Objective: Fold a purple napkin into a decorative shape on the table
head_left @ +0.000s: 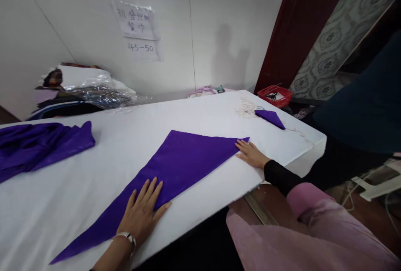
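A purple cloth napkin [188, 158], folded into a large triangle, lies flat on the white-covered table [131, 137]. Its long folded edge runs along the near side of the table. My left hand [142, 208], with a silver bracelet at the wrist, rests palm down on the napkin's left half, fingers spread. At the napkin's right corner my right hand [250, 153] lies flat, fingertips on the cloth. Neither hand grasps anything. Farther right sits a small folded purple napkin [271, 118]. A crumpled heap of purple cloth [46, 143] is at the far left.
A pile of fabrics and clear plastic [103, 91] stands behind the table at left. A red basket [275, 96] is past the back right corner. Paper signs [140, 29] hang on the wall. A person in dark clothing [360, 104] is at the right edge.
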### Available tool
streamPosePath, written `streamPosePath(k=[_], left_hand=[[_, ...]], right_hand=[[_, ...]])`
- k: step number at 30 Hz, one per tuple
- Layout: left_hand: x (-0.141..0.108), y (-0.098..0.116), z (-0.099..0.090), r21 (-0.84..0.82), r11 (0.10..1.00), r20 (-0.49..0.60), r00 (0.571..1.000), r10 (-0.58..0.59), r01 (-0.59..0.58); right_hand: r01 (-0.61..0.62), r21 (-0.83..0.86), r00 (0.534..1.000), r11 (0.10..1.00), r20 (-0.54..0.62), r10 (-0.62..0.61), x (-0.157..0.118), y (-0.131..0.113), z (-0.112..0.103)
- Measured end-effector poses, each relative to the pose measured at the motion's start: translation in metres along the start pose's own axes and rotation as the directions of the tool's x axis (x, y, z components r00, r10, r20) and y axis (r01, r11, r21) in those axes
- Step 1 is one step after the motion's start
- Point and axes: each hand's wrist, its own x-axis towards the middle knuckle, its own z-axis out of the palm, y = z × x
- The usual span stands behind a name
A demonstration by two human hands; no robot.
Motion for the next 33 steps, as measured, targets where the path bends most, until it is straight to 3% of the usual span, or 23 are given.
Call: streamPosePath(k=[7, 13, 18, 22, 28, 33], left_hand=[[-0.001, -0.002, 0.004, 0.028, 0.999, -0.028, 0.999, 0.021, -0.020], [0.000, 0.000, 0.003, 0.015, 1.000, -0.034, 0.999, 0.025, -0.024], [-0.004, 0.001, -0.009, -0.042, 0.998, -0.043, 0.998, 0.034, -0.036], [-0.019, -0.011, -0.021, -0.076, 0.994, -0.086, 0.993, 0.075, -0.082], [-0.053, -0.038, -0.031, -0.111, 0.991, -0.124, 0.991, 0.054, -0.068], [-0.066, -0.049, -0.028, -0.156, 0.986, -0.255, 0.962, -0.098, 0.059]], right_hand=[[-0.111, -0.014, 0.994, 0.994, -0.018, 0.111, 0.006, 0.028, -0.001], [-0.150, -0.069, 0.989, 0.986, -0.026, 0.148, 0.008, 0.031, -0.001], [-0.118, -0.134, 0.991, 0.984, -0.082, 0.107, 0.005, 0.028, -0.001], [-0.008, -0.160, 0.989, 0.987, -0.148, -0.016, 0.004, 0.007, -0.003], [0.162, -0.003, 0.982, 0.987, -0.096, -0.161, 0.004, -0.045, -0.007], [0.231, 0.244, 0.971, 0.942, -0.124, -0.206, 0.045, -0.085, -0.014]])
